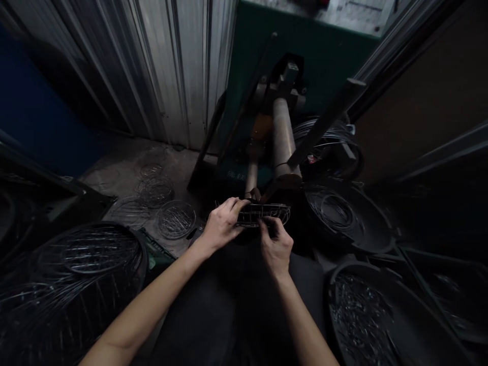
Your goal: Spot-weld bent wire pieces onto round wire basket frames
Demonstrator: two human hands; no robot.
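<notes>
Together, left hand (220,226) and right hand (276,247), fingers pinching, hold the wire grille (263,214).

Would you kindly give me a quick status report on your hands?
Left hand and right hand both grip wire grill. Held just before machine roller. Nothing between.

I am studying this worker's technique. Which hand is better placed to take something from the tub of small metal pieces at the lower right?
Probably the right hand: it is on the side of the tub. The left hand grips the wire grill farther away.
</notes>
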